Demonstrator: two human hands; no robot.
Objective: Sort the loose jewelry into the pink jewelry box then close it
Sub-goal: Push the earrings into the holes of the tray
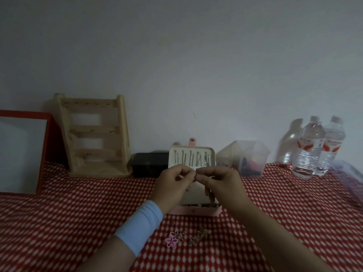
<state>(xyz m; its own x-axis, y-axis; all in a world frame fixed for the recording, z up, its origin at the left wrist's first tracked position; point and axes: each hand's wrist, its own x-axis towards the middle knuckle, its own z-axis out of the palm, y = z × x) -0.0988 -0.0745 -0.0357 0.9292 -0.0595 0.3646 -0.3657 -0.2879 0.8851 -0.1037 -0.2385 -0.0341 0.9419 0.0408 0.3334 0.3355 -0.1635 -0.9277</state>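
Pinching a small piece between them, the left hand and the right hand meet just above the open pink jewelry box. Both have fingertips curled in and touching at that one item. Each grip is clamped on it. The piece is too small and dim to name, and its long axis cannot be told.

The box lies directly below the hands, which hide most of its tray. Its lid stands upright at the far side of the box, with thin chains hanging in a row inside it. The move that seems due is therefore short and straight down. Neither hand is clearly nearer, since the left hovers over the box's left half and the right over its right half.

More loose jewelry lies on the tabletop on the near side of the box. A pink flower piece is there, with a brownish tangle just to its right. Sorting looks partway done, and the box is not yet closed.
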